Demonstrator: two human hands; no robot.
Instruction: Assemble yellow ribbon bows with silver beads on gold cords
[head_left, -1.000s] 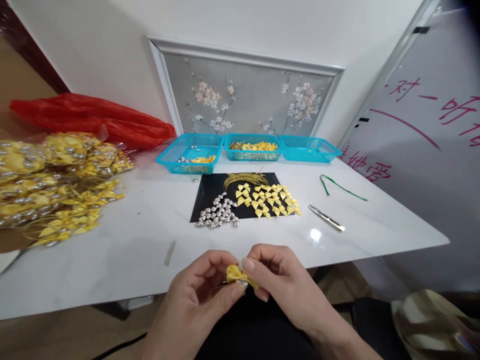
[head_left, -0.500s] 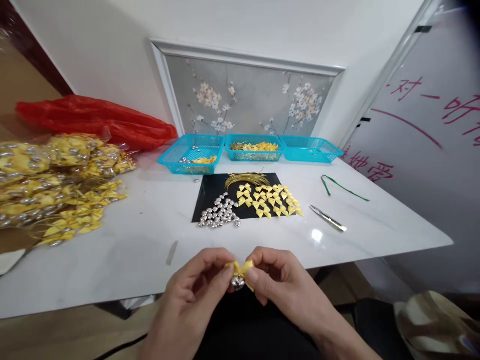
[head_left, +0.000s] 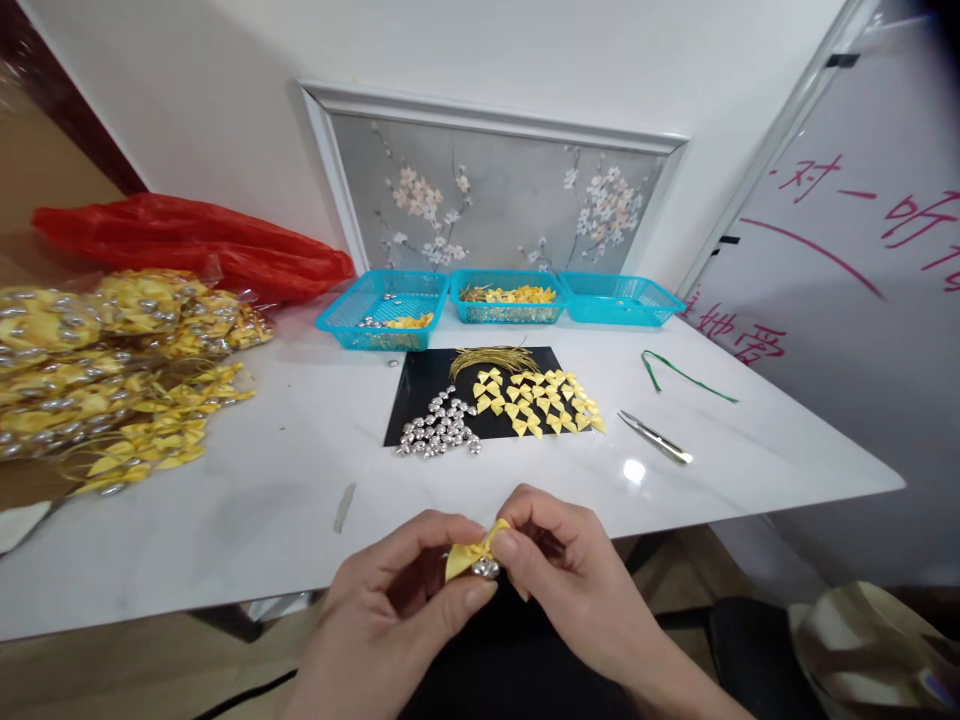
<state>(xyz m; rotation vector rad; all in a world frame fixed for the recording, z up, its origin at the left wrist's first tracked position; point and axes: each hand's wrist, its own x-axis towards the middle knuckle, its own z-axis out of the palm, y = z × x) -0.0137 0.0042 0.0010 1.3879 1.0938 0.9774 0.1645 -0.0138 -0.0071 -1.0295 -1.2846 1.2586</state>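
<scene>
A yellow ribbon bow (head_left: 463, 560) with silver jingle bells (head_left: 485, 568) hanging below its knot is held over the table's front edge. My right hand (head_left: 559, 560) pinches the bow's right loop between thumb and forefinger. My left hand (head_left: 409, 590) is curled around the left side, its thumb under the bells and its forefinger above the bow. Beyond my hands, loose silver bells (head_left: 441, 428), more yellow bows (head_left: 551, 400) and a bundle of gold cords (head_left: 491, 360) lie on and around a black mat (head_left: 412, 385).
Blue baskets (head_left: 337, 318) line the back of the white table (head_left: 262, 520). Bagged bow-and-bell pieces (head_left: 127, 370) and a red bag (head_left: 187, 240) fill the left. On the right lie a metal craft knife or tweezers (head_left: 655, 437) and a green ribbon (head_left: 690, 378).
My left thumb and forefinger have shifted from pinching the bow's left loop to closing around the bow and bells. The bow has tilted, its left loop hanging lower. My right hand keeps its pinch.
</scene>
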